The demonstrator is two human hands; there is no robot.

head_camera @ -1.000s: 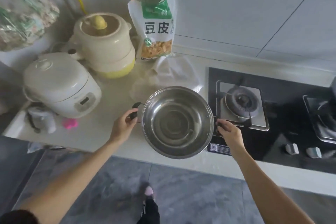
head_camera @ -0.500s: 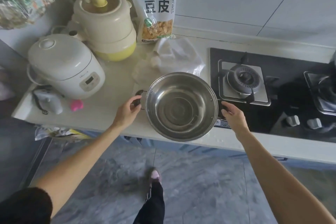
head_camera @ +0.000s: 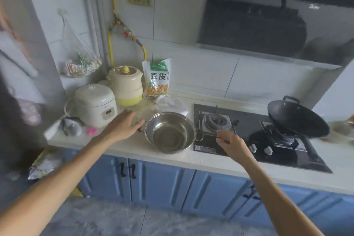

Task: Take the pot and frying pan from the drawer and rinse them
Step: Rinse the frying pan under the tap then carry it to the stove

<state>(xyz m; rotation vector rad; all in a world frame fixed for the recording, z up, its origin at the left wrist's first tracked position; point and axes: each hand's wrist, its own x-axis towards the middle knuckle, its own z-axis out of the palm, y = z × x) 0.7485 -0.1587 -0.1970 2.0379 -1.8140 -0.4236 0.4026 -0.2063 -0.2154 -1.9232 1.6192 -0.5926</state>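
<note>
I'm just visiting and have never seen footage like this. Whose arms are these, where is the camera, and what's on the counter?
No machine here: a person wears a camera on the head, looking forward and down, so you see their own two arms. The left hand and right hand are both open and hold nothing; they flank a steel pot sitting on the counter. Behind it stand a rice cooker, a cream crock and a snack bag. To the right is a gas stove with a black wok on its far burner.
</note>
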